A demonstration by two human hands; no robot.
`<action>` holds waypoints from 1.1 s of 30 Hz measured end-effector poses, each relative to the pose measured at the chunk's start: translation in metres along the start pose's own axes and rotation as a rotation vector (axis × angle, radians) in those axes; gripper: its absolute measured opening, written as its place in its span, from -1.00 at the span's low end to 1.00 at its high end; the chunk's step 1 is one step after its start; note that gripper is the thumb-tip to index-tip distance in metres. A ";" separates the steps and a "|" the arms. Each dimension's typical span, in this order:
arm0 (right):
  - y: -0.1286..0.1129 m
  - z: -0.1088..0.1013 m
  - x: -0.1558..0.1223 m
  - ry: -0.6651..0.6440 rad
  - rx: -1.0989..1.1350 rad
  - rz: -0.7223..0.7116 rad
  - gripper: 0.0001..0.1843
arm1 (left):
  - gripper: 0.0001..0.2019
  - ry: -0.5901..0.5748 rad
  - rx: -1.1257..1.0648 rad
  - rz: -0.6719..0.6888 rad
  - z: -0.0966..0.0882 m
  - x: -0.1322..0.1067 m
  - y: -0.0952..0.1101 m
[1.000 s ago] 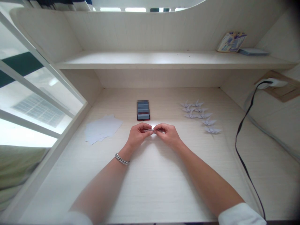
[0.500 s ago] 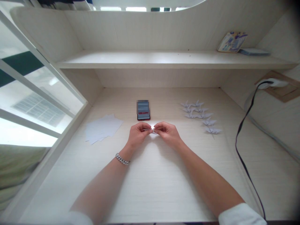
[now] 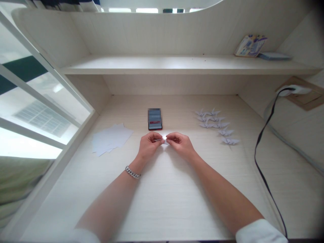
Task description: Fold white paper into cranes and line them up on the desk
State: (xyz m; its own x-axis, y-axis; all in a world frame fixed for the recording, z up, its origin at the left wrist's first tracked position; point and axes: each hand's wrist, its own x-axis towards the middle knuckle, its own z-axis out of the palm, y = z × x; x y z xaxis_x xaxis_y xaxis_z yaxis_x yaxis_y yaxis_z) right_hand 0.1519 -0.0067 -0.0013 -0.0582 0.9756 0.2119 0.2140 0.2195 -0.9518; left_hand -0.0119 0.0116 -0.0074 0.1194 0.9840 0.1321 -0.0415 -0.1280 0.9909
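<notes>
My left hand (image 3: 150, 145) and my right hand (image 3: 180, 144) meet at the middle of the desk, fingers curled and pinched together on a small folded piece of pale paper (image 3: 164, 140). Most of that paper is hidden by my fingers. A chain bracelet (image 3: 132, 172) circles my left wrist. A loose stack of pale paper sheets (image 3: 111, 138) lies to the left of my hands. Several folded paper cranes (image 3: 216, 124) sit in a group to the right. A phone (image 3: 154, 119) stands just behind my hands.
A pale wooden desk (image 3: 162, 195) runs under a shelf (image 3: 177, 64) that carries a booklet (image 3: 250, 45) and a flat blue thing (image 3: 273, 56). A black cable (image 3: 263, 135) hangs from a wall plug (image 3: 296, 89) on the right. A glass pane with white bars (image 3: 37, 108) closes the left side.
Both hands have shifted slightly up the desk while staying pinched on the small paper. Everything else is where it was.
</notes>
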 end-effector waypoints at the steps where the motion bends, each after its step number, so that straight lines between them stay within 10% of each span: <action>1: -0.001 0.001 0.000 0.002 -0.008 -0.007 -0.84 | -0.79 -0.004 0.000 -0.003 0.001 0.000 0.001; 33: -0.015 -0.001 -0.001 -0.131 -0.367 -0.099 -0.83 | -0.81 0.001 0.063 0.070 0.005 -0.004 0.003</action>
State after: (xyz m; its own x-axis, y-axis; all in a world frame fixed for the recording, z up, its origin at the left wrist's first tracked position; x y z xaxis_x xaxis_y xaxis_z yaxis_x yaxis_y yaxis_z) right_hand 0.1500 -0.0109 0.0127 -0.2146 0.9452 0.2460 0.5337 0.3244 -0.7809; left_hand -0.0079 0.0072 -0.0052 0.1176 0.9724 0.2014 0.0128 -0.2043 0.9788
